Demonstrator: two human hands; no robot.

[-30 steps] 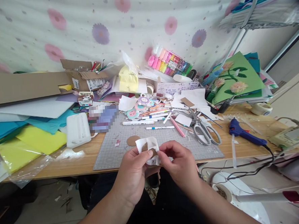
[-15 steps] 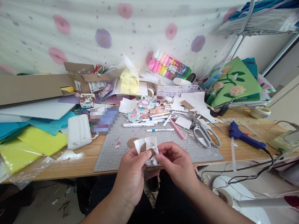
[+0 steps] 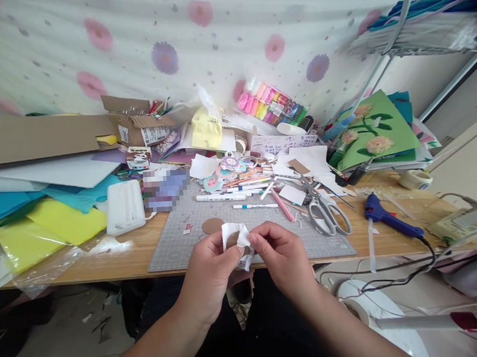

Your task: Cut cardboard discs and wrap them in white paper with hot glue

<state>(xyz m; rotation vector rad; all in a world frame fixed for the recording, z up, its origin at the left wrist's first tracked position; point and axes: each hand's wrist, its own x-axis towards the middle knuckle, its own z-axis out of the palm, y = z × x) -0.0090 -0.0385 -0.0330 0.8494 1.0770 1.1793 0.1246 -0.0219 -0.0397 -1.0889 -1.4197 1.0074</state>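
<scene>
together, left hand and right hand pinch white paper.

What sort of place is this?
Probably a home craft desk: cutting mat, scissors, glue gun, coloured paper sheets, and a white paper scrap between the left hand and right hand.

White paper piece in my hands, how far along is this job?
Done: a brown round cutout lies on the grey mat, with the scissors set down nearby. In hand: the left hand and right hand pinch the white paper piece around a brown bit. Left: probably joining the parts; the blue glue gun lies untouched.
</scene>
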